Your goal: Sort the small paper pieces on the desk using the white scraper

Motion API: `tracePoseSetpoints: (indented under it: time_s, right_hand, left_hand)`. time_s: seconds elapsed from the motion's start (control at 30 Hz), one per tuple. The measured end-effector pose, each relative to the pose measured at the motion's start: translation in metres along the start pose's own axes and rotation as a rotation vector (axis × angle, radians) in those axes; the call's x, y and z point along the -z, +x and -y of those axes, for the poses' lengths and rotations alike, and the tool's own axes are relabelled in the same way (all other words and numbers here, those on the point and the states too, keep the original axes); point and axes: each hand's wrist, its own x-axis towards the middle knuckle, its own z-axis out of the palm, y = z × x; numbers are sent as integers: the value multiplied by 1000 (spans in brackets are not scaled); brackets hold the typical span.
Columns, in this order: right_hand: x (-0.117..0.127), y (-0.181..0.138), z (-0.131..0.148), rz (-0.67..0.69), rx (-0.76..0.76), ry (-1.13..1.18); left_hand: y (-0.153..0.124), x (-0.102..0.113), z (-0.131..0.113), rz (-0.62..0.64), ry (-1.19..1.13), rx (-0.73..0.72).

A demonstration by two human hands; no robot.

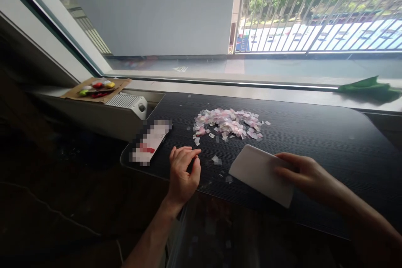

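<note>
My right hand [301, 171] grips the right end of a flat white card-like sheet [262, 173], fingers on top and the thumb on its near side. The sheet is tilted over the dark table, its lower edge near the front. My left hand [185, 171] hovers at the table's front edge with fingers loosely bent and the thumb close below the forefinger; nothing shows in it. Beyond both hands lies a heap of small pinkish-white and clear square pieces [228, 122]. A few loose pieces [216, 160] are scattered between the hands.
A pixelated phone-like object [150, 142] lies on the left of the black table [301, 134]. Further left, cardboard [73, 90] with colourful items rests by a white radiator [128, 102]. A green cloth-like thing [367, 88] is on the sill, below the window.
</note>
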Motion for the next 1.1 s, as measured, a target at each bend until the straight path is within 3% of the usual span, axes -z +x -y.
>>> tracePoseSetpoints:
  time_s: [0.2,0.37,0.53,0.7,0.9,1.1]
  right_hand:
    - [-18,9,8,201,9,27]
    - [-24,0,11,278,8,40]
    - [-22,-24,24,121,51,-37]
    - [-18,-17,33,-118,67,-161]
    - [-22,-6,30,-61,128,-164]
    - [-33,7,46,-178,337,-377]
  left_hand:
    - [0,0,-2,25,-32,44]
    - [0,0,-4,27,-42,50]
    - [0,0,-5,31,-47,50]
    - [0,0,-6,29,-50,54]
    - [0,-1,-6,23,-50,67]
    - [-1,-2,-4,23,-54,84]
